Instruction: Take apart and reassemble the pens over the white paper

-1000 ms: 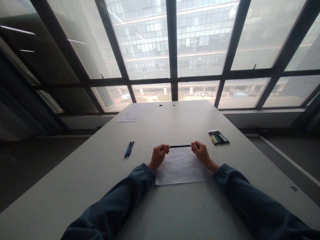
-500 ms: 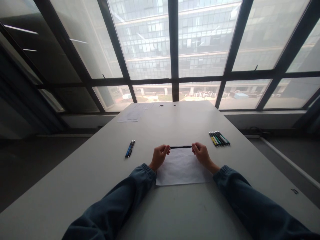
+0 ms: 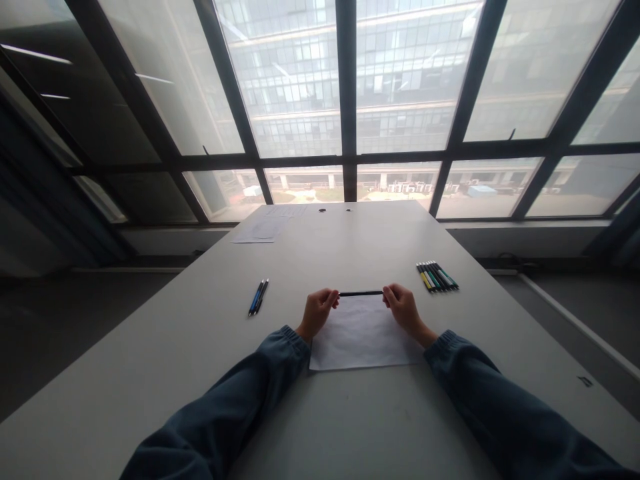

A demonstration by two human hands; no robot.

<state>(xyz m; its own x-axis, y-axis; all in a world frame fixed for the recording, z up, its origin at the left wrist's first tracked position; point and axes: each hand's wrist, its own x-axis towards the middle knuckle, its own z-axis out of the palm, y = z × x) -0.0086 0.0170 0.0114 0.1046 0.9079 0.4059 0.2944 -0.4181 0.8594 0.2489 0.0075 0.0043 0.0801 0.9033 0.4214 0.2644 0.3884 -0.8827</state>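
Note:
A slim black pen [image 3: 361, 293] is stretched level between my two hands, over the far edge of a white paper sheet [image 3: 365, 337]. My left hand [image 3: 319, 310] pinches its left end with closed fingers. At the other end, my right hand [image 3: 401, 308] is closed on the pen too. The fingers cover both tips, so the pen's ends are hidden. Beside my left hand lie a few blue and black pens [image 3: 258, 297]. Right of my right hand, a row of several pens [image 3: 437, 277] with yellow, green, white and black barrels rests on the table.
The long white table [image 3: 210, 340] reaches to the windows. Printed papers [image 3: 257, 230] lie at its far left. Two small round spots, one a dark disc [image 3: 322, 211], sit at the far end. A small dark mark [image 3: 585, 381] shows near the right edge.
Both hands keep their hold on the pen, which stays level in nearly the same place. The whole view has shifted very slightly.

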